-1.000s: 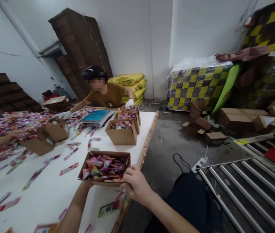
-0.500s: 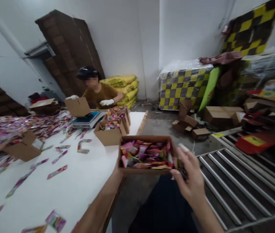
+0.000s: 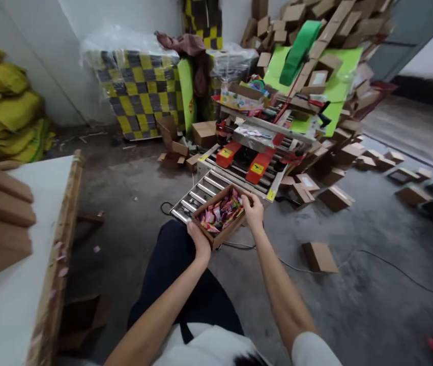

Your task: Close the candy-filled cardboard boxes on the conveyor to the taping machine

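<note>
An uncovered cardboard box (image 3: 222, 238) full of small colourful wrapped packets (image 3: 220, 211) is between my two hands, over the near end of a roller conveyor (image 3: 197, 195). My left hand (image 3: 200, 240) grips its near left corner, thumb at the rim and the other fingers hidden underneath. At the far right end, my right hand (image 3: 253, 211) is closed on the rim, fingertips by the packets. Whether the box rests on the rollers or is held just above them, I cannot tell.
A red-and-grey taping machine (image 3: 254, 152) stands at the conveyor's far end, with piled cardboard boxes (image 3: 338, 127) behind it. A white table (image 3: 44, 193) with cartons is at left. One small box (image 3: 320, 256) and a cable (image 3: 387, 269) lie on the floor at right.
My view has swung right, away from the packet-covered table and the co-worker. The filled box has come over the roller conveyor, and my right hand has closed on its end.
</note>
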Tool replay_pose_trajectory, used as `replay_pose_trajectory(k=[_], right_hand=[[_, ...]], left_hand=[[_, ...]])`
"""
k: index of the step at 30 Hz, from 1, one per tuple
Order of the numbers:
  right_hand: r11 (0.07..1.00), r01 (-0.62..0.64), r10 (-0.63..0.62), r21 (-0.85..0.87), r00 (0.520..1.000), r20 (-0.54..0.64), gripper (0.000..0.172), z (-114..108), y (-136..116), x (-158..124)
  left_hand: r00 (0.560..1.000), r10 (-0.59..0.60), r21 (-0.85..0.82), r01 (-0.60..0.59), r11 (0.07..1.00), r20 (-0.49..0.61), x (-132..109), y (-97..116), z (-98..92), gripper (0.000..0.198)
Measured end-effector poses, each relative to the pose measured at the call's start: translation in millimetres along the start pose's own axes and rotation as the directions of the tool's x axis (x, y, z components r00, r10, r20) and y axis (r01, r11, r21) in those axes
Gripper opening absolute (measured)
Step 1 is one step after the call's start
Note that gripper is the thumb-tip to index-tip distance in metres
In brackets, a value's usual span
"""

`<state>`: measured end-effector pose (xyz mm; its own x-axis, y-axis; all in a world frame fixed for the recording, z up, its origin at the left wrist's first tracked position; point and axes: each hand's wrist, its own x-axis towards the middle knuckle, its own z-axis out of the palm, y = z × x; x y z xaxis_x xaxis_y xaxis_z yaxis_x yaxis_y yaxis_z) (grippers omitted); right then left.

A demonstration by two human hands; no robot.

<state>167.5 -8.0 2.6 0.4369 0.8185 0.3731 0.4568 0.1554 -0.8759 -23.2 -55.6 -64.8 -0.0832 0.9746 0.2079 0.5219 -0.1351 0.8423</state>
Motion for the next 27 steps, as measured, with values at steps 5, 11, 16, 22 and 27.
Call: replay_pose_trajectory(k=[5, 11, 16, 22, 27], right_hand=[[0.999, 0.008, -0.009, -0.052, 1.0, -0.024, 0.054, 0.2, 11.7, -9.9], [0.983, 0.117, -0.097, -0.143, 0.985, 0.14, 0.054, -7.5, 10.4, -11.9], [0.959, 0.179, -0.105, -0.219, 0.944, 0.313, 0.053, -13.6, 11.4, -5.2], [0.831, 0.149, 0.057, -0.536, 0.936, 0.348, 0.038, 10.6, -1.9, 2.7], [0.652, 0.056, 0.172, -0.756, 0.96, 0.22, 0.022, 41.5, -15.3, -0.7]], left_hand=[[0.907, 0.422, 0.141, -0.415, 0.899, -0.016, 23.2, 16.6, -29.3, 0.073], [0.675, 0.553, 0.234, -0.712, 0.662, 0.489, 50.1, 34.6, -11.3, 0.064], [0.668, 0.457, 0.265, -0.693, 0.671, 0.588, 50.3, 28.6, 16.9, 0.045], [0.706, 0.315, 0.047, -0.442, 0.896, 0.634, 75.5, 24.3, 6.4, 0.046], [0.752, 0.339, -0.278, -0.214, 0.937, 0.565, 75.5, 29.8, -17.0, 0.052]])
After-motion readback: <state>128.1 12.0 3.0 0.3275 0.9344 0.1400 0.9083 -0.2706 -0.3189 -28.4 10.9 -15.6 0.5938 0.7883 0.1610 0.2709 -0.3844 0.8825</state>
